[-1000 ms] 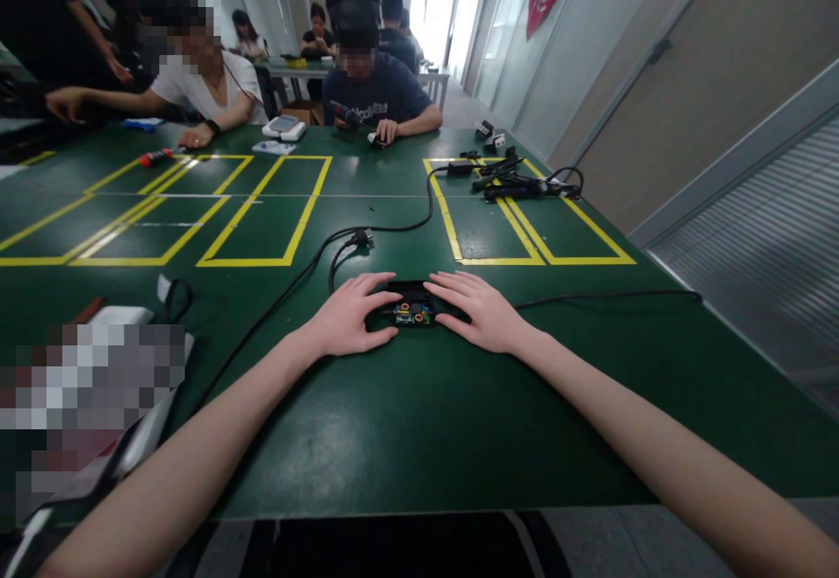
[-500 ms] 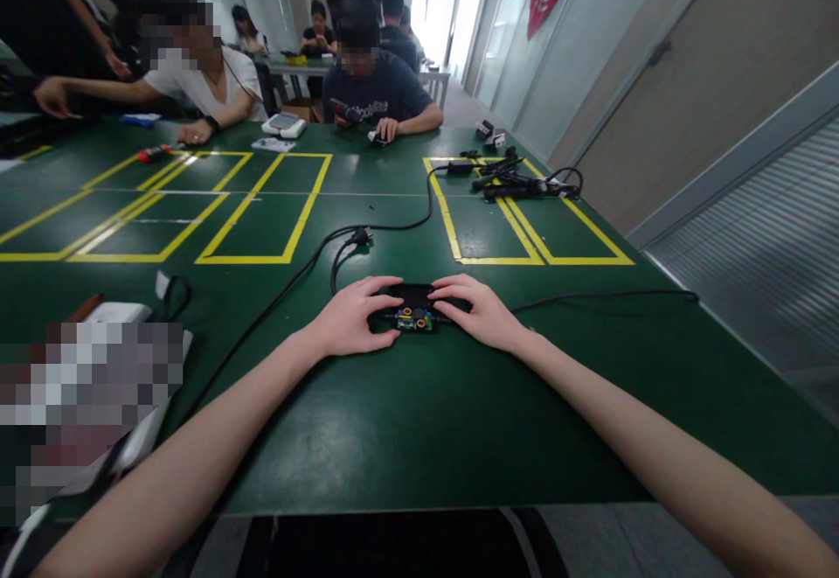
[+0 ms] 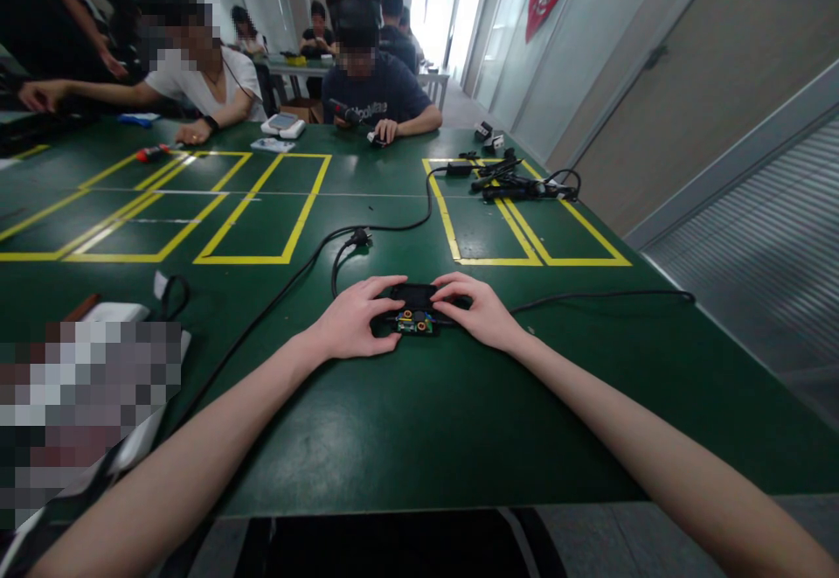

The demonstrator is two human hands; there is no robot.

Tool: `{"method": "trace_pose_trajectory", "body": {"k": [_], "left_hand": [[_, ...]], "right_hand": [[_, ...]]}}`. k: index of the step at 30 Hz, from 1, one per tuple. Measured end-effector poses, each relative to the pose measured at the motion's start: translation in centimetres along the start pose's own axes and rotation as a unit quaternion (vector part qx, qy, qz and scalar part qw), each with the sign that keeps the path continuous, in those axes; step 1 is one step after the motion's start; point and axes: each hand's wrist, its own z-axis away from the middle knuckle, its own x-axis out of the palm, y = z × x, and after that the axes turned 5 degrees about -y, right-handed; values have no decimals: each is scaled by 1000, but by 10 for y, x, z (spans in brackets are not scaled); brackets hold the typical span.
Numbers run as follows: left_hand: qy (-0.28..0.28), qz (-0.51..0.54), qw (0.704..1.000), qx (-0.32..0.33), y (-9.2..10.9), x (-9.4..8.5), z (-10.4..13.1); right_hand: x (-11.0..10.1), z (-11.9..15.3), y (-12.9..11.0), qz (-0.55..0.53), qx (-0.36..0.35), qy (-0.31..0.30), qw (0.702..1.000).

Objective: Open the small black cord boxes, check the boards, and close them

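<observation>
An opened power adapter lies between my hands near the middle of the green table. Its circuit board (image 3: 415, 322), with copper-coloured ring coils, faces up on the near side. Just behind the board is a black plastic cover (image 3: 414, 295). My left hand (image 3: 357, 317) curves around the adapter's left side, fingers on the cover and thumb by the board's near left corner. From the right, my right hand (image 3: 477, 311) pinches the cover's right edge with thumb and fingers. Black cables leave the adapter on both sides, partly hidden by my hands.
A black plug (image 3: 359, 237) and cable (image 3: 275, 298) lie ahead and to the left. Bundled black adapters and cords (image 3: 517, 183) sit at the far right. Yellow tape (image 3: 288, 246) marks rectangles. Co-workers sit across the table, near a red-handled tool (image 3: 152, 153).
My hands stay around the adapter and barely shift. At the far left, a co-worker's outstretched hand has moved further left.
</observation>
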Motion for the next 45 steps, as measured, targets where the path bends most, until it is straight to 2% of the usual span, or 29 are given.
{"method": "trace_pose_trajectory", "body": {"k": [5, 11, 17, 20, 26, 45], "left_hand": [[4, -1, 1000, 9, -1, 1, 0], [2, 2, 1000, 2, -1, 1, 0], [2, -6, 1000, 9, 1, -1, -1], [-5, -17, 1000, 6, 3, -3, -3], [-13, -29, 999, 12, 5, -6, -3], [-39, -66, 997, 6, 7, -13, -3]], "right_hand": [[0, 0, -1, -41, 28, 10, 999], [0, -1, 2, -142, 84, 21, 986], [0, -2, 2, -164, 113, 9, 980], [0, -2, 1, -155, 123, -3, 980], [0, -2, 0, -97, 102, 2, 990], [-1, -1, -4, -91, 92, 11, 991]]}}
